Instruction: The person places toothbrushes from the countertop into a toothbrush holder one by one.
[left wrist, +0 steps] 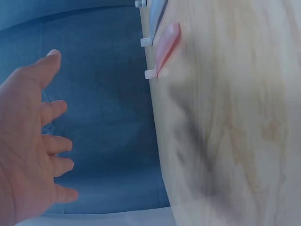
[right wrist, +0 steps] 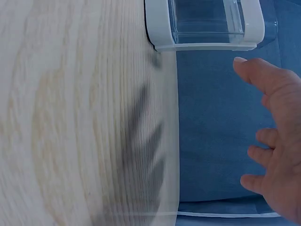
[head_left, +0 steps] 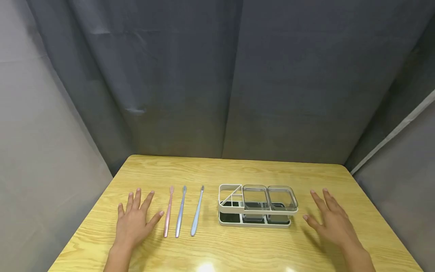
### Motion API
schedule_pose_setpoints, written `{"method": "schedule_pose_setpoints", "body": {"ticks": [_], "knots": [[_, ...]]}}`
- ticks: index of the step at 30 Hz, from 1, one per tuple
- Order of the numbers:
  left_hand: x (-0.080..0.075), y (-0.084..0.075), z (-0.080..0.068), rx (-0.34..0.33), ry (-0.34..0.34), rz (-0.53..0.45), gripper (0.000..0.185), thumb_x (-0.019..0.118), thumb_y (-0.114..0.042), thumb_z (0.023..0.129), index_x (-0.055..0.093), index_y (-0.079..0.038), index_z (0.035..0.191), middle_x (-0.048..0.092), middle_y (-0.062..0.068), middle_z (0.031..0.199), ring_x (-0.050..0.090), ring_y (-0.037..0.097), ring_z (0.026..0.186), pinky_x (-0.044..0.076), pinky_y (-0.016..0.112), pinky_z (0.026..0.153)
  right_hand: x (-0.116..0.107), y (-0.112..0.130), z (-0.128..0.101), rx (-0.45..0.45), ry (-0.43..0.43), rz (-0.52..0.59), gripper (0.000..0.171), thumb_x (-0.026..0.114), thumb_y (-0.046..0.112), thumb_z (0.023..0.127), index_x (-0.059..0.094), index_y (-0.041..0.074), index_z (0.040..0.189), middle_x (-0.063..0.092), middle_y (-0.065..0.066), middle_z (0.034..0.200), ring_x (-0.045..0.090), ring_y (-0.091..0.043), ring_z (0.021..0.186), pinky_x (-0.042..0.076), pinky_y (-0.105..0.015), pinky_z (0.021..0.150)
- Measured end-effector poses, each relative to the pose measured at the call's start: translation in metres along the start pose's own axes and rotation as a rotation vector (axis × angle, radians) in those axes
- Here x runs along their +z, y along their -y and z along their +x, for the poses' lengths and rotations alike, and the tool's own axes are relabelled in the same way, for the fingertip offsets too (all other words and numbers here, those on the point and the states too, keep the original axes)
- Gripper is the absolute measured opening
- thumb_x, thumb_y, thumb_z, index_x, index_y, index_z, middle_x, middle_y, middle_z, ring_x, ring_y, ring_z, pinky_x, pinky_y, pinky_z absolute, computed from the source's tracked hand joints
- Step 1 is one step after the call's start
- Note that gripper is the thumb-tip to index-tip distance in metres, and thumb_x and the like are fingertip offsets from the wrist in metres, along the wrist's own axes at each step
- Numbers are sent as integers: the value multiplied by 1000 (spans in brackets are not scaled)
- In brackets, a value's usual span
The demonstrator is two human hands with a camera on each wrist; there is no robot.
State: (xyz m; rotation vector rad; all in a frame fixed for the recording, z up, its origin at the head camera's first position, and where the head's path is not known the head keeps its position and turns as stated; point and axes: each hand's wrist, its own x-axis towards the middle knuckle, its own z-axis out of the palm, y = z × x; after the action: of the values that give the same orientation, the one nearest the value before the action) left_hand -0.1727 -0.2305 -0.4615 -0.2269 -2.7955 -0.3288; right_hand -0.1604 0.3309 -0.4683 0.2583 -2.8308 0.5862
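Three toothbrushes lie side by side on the wooden table [head_left: 238, 249]: a pink toothbrush [head_left: 168, 217], a light blue toothbrush [head_left: 180, 216] and another blue toothbrush [head_left: 197, 216]. My left hand [head_left: 134, 219] lies flat with fingers spread, just left of the pink one, holding nothing. To the right stands a white holder rack [head_left: 255, 206] with two clear cups [head_left: 268, 198]. My right hand [head_left: 331, 219] hovers open to the right of the rack, empty. In the left wrist view the pink toothbrush [left wrist: 164, 49] shows beyond my left hand [left wrist: 33, 141]. The right wrist view shows the rack [right wrist: 204, 23] past my right hand [right wrist: 277, 141].
Grey curtains [head_left: 217, 75] close off the back and both sides of the table. The table's rounded far corners [head_left: 340, 166] sit against the cloth. Bare wood lies in front of the rack and behind the toothbrushes.
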Motion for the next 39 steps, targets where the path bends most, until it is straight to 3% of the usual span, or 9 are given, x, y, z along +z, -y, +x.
{"method": "schedule_pose_setpoints", "body": {"ticks": [7,14,18,23,28,39], "knots": [[4,0,2,8,-3,-41,68,53,-56,87,47,-8,135,32,28,141,30,48,126,21,70,94,-4,8,1,20,18,142,84,67,37,85,19,11,149,6,-26,150,20,-62,120,25,-78,76],[9,0,3,58,-90,-117,57,66,-43,84,56,-6,127,47,27,130,48,47,111,33,68,87,3,13,4,-6,41,281,86,71,32,82,22,8,148,7,-24,150,15,-59,125,22,-77,81],[10,-2,5,66,-101,-176,55,72,-34,81,57,-5,124,49,26,128,51,47,106,37,65,85,9,17,6,-21,31,321,87,75,29,80,23,11,147,10,-23,150,17,-59,124,21,-77,82],[11,-6,6,45,-54,-279,56,71,-37,82,56,-7,127,47,24,130,50,47,109,37,64,85,16,20,7,-33,-3,381,88,78,26,77,26,12,147,16,-23,149,19,-58,124,22,-76,84],[14,-9,9,15,8,-375,57,68,-40,84,54,-8,129,46,22,133,46,46,115,38,63,87,22,19,8,-13,-30,412,89,78,26,77,25,10,147,26,-24,145,27,-51,125,29,-67,90],[22,-19,14,-2,67,-478,57,70,-42,81,55,-15,129,45,19,134,41,45,120,35,64,89,30,21,18,-5,-38,553,85,76,18,79,25,11,147,31,-21,143,31,-41,126,34,-57,91]]}}
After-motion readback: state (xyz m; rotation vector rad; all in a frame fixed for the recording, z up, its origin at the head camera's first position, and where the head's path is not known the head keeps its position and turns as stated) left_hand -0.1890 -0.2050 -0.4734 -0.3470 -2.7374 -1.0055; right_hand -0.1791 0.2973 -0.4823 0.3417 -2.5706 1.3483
